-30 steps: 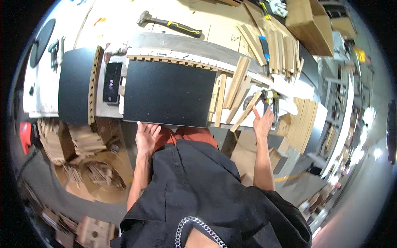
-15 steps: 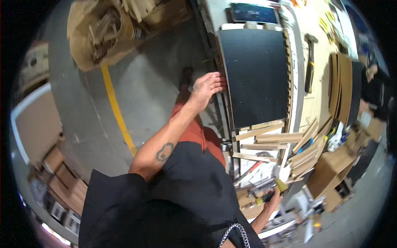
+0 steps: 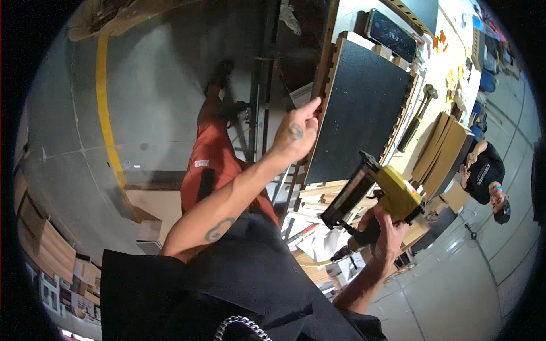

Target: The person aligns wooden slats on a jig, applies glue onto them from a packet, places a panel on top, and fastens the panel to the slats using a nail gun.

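My right hand [image 3: 389,232] grips the handle of a yellow and black nail gun [image 3: 400,195], held up over the near end of the workbench. Its long dark magazine slants to the left, by the near edge of a black panel [image 3: 364,108] with notched wooden edges. At the panel's left side is my left hand [image 3: 296,135], its index finger stretched along the notched edge and the other fingers partly bent. Nothing shows in that hand, and whether it presses on the edge I cannot tell.
Beyond the panel lies a smartphone [image 3: 391,35]. A hammer [image 3: 418,118] and stacked brown boards [image 3: 437,150] lie to its right. Loose wood strips [image 3: 321,196] are at its near end. Another person [image 3: 486,170] is at the far right. A yellow line [image 3: 102,102] marks the floor.
The nail gun has come up in my right hand from the lower right to beside the panel. My left hand has gone from extended fingers to a pointing index finger. The view has turned.
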{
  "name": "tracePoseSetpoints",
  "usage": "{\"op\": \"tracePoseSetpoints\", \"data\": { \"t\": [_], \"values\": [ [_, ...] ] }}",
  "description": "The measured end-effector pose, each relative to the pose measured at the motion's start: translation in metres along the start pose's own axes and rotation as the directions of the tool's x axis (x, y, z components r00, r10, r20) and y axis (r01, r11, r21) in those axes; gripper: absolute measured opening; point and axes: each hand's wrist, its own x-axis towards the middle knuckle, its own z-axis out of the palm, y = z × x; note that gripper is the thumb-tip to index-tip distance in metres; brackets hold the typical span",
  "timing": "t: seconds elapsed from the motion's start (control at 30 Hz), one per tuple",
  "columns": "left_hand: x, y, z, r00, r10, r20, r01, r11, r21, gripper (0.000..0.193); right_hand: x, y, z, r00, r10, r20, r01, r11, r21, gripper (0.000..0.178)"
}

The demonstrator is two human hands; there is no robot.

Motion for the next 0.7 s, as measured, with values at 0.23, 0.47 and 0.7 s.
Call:
{"op": "tracePoseSetpoints", "data": {
  "t": [0.23,0.47,0.7],
  "values": [
    [-0.026,-0.026,0.022,0.912,0.385,-0.14,-0.361,0.917,0.17,0.062,0.015,-0.026,0.045,0.999,0.013,0.052,-0.007,0.994,-0.113,0.024],
    [-0.003,0.006,0.014,0.96,0.221,-0.172,-0.184,0.961,0.205,0.059,0.027,-0.035,0.051,0.998,-0.001,0.07,0.016,0.978,-0.206,0.028],
    [0.017,0.001,0.004,0.917,0.376,-0.135,-0.321,0.894,0.313,0.056,0.033,-0.041,0.051,0.999,-0.009,0.047,0.018,0.98,-0.2,0.031]
  ]
}}
